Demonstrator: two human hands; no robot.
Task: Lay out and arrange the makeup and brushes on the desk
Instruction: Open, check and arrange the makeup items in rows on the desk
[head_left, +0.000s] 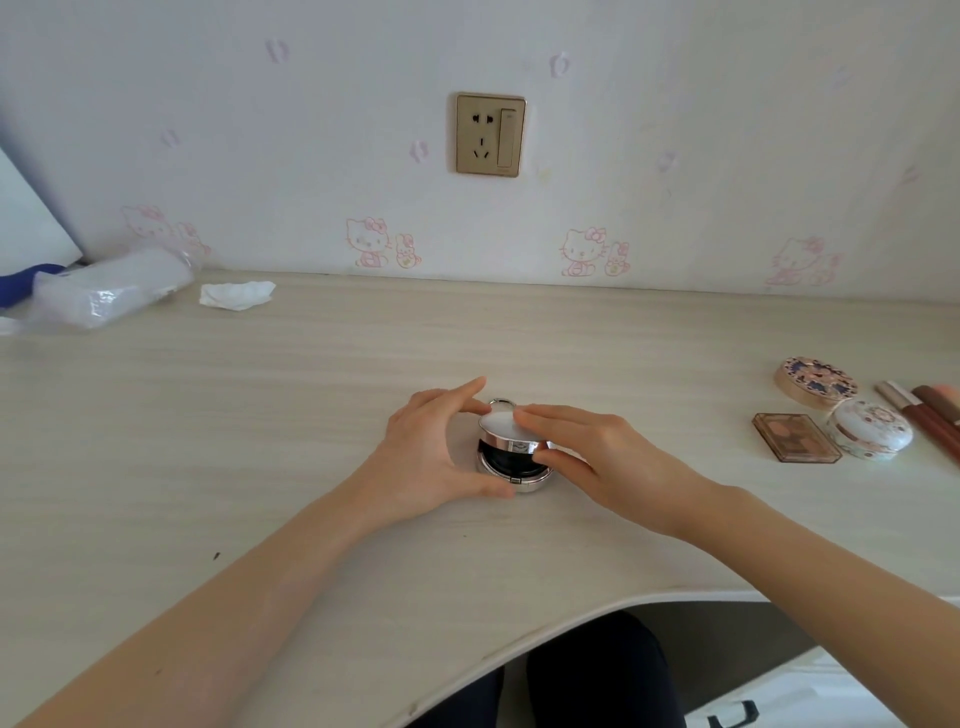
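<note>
Round compact (511, 447): chrome rim, glossy white lid ajar over black inside, centre of pale wood-grain counter (260, 415). Left hand (431, 452) curled round base, right hand (592, 452) pinching lid.

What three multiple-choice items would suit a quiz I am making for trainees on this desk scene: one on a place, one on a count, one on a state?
1. Where on the desk is the crumpled tissue?
A. Far left, by the wall. B. At the right edge. C. At the near edge.
2. How many round patterned compacts lie at the right?
A. One. B. Two. C. Four.
3. How is the silver compact?
A. Shut flat. B. Lid partly raised. C. Lid lying apart.

Answers: A, it lies beside the plastic pack near the wall; B, a blue-flowered compact and a white compact; B, a dark gap shows under the lid, with the left hand and right hand holding it.
</note>
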